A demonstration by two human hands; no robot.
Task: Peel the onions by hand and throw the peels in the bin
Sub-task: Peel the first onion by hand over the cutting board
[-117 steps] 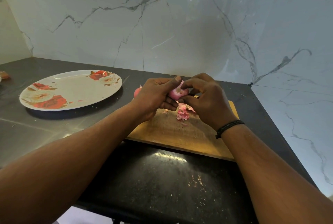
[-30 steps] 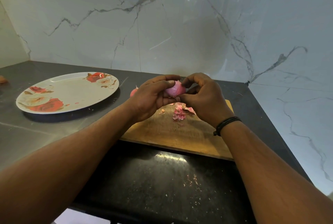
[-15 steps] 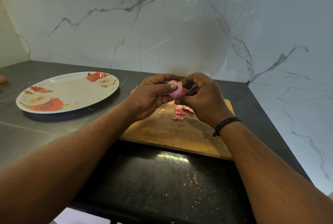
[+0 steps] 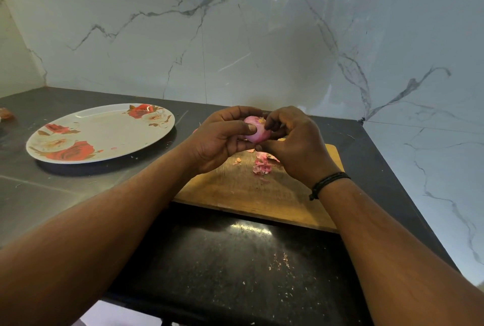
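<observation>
A small pink onion (image 4: 256,131) is held above the far end of a wooden cutting board (image 4: 251,192). My left hand (image 4: 220,139) grips it from the left, thumb across its front. My right hand (image 4: 293,142) curls around its right side, fingertips pinching at the onion's top. A little heap of pink peels (image 4: 262,164) lies on the board just under the hands. No bin is in view.
A flowered white plate (image 4: 99,133) sits on the dark counter (image 4: 222,268) to the left. Marble walls close off the back and right. Peel crumbs are scattered on the counter in front of the board. An orange-brown scrap (image 4: 5,114) lies at the far left edge.
The onion has been turned in my hands, and my right fingertips have shifted to its top. The second onion behind my left hand is now almost hidden.
</observation>
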